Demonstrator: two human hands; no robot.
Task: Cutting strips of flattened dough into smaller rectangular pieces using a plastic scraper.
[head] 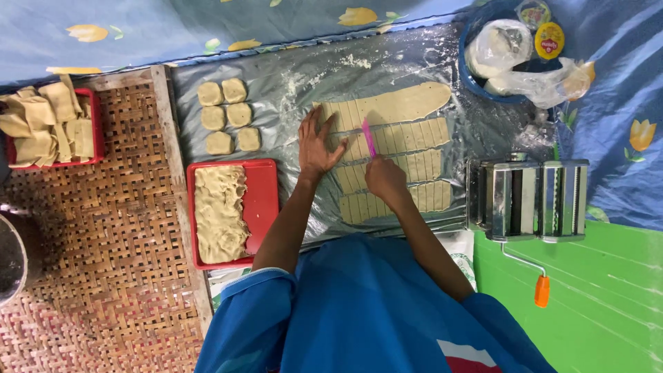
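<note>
Lying across a blue flowered cloth (207,27), a floury grey plastic sheet (290,79) bearing rolled dough strips (407,138) scored into small rectangles. Also sitting on the sheet: six dough pats (228,117), a red tray (266,200) and a metal pasta roller (528,200). Adjoining on the left, a woven mat (110,242).

Matt, soft dough sheet (394,141) lies on a glossy, flour-dusted plastic sheet (290,83). The pasta roller (528,200) is shiny metal; the tray (266,200) smooth red plastic; the mat (97,276) rough woven cane.
</note>
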